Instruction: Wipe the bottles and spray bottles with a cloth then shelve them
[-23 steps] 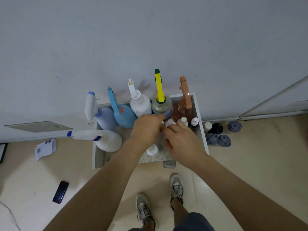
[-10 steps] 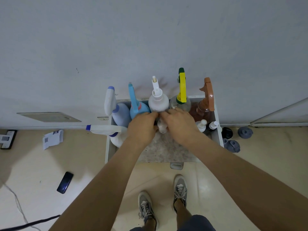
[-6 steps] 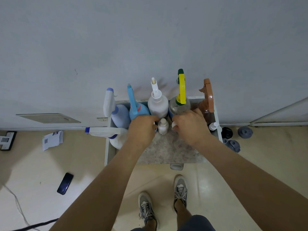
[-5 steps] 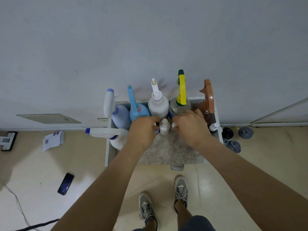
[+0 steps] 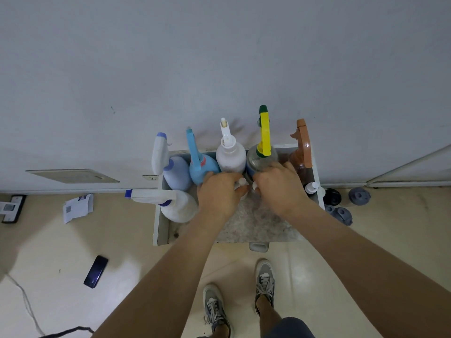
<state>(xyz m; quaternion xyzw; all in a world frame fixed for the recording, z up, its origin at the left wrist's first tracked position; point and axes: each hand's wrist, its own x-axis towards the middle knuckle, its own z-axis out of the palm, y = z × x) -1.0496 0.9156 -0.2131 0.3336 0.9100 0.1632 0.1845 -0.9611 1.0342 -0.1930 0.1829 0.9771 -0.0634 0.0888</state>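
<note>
Standing over a low white floor shelf with a speckled base [image 5: 158, 215], a person curls the left hand [image 5: 219, 195] round a small white capped plastic bottle [image 5: 242, 182], the right hand [image 5: 279, 187] beside it with its grip hidden, apparently tucking it before the row of coloured plastic spray bottles [image 5: 230, 156] backed against the grey wall [image 5: 219, 57].

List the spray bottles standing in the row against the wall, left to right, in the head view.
lavender spray bottle → blue spray bottle → white spray bottle → clear bottle with yellow trigger → brown spray bottle
</note>
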